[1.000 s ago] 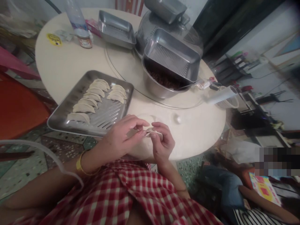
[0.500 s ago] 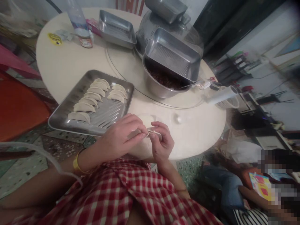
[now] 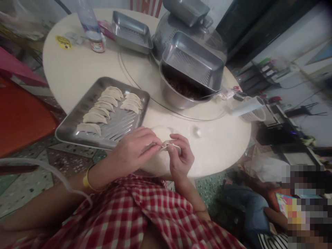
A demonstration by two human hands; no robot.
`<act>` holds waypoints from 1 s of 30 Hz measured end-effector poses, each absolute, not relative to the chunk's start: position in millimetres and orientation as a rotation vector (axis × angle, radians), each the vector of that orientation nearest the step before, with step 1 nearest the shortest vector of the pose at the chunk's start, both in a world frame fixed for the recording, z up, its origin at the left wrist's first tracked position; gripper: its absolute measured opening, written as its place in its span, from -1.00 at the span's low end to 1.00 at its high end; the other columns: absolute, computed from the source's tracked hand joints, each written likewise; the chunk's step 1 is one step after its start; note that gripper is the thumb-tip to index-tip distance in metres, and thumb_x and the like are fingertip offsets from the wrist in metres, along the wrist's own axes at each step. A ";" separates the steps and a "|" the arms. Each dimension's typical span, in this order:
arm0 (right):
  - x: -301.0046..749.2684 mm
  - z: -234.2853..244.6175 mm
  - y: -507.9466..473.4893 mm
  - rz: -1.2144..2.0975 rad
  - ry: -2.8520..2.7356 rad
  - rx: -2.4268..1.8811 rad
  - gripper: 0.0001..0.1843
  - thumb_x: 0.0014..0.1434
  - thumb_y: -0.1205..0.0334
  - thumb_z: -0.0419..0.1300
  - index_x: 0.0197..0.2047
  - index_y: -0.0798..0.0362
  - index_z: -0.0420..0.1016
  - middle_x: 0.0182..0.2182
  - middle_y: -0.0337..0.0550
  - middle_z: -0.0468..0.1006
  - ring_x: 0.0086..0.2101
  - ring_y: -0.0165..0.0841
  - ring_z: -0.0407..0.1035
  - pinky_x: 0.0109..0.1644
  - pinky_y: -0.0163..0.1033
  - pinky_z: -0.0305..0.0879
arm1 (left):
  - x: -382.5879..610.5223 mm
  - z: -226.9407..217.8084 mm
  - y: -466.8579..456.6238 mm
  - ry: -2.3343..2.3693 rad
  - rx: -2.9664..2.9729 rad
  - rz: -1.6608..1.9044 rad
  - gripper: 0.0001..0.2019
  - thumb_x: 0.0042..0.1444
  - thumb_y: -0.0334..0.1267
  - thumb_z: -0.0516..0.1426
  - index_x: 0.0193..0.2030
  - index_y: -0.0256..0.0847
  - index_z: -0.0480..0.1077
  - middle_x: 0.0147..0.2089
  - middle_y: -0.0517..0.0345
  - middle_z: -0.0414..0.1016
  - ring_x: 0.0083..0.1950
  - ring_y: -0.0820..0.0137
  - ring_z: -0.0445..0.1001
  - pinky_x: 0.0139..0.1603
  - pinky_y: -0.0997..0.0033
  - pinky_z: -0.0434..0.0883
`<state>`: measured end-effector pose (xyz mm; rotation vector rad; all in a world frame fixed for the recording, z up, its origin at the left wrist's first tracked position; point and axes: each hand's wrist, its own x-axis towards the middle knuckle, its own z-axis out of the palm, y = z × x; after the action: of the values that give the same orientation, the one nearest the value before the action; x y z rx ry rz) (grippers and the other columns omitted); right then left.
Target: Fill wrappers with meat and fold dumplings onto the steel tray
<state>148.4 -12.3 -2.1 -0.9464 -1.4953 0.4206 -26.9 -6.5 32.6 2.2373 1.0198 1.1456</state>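
A pale, partly folded dumpling [image 3: 174,146] is between my two hands, over the near edge of the round table. My left hand [image 3: 136,147] pinches its left end with thumb and fingertips. Around its other end curl the fingers of my right hand [image 3: 182,155], the thumb pressed on the near side. Beneath them, whitish dough wrappers [image 3: 155,162] are partly hidden by my hands. To the left lies a metal tray [image 3: 68,136] holding two rows of folded dumplings [image 3: 94,118].
Beyond my hands stands a metal bowl [image 3: 178,101] of dark filling, with an empty metal pan [image 3: 193,64] resting over it. A small white lump [image 3: 198,132] lies to the right. Farther back are another pan [image 3: 132,36] and a bottle [image 3: 86,17]. A person [image 3: 255,207] sits at lower right.
The view has shifted slightly. Both hands stay on the dumpling, and its edge beside my right thumb looks a little more open.
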 end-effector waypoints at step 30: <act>141.2 -4.4 -7.9 0.189 -1.563 -0.977 -0.89 0.22 0.36 0.21 -0.20 -0.03 0.50 -0.32 -0.25 0.54 -0.13 -0.35 0.50 -0.17 -0.22 0.51 | -8.2 21.6 -7.7 1.072 1.797 1.269 -0.90 0.22 -0.35 0.11 -0.21 -0.17 0.47 -0.24 0.20 0.45 -0.22 0.47 0.45 -0.21 0.45 0.41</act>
<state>141.2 -7.9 -4.4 -0.9771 -1.5631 0.1890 -8.2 -7.7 21.6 1.7971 1.0718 1.2687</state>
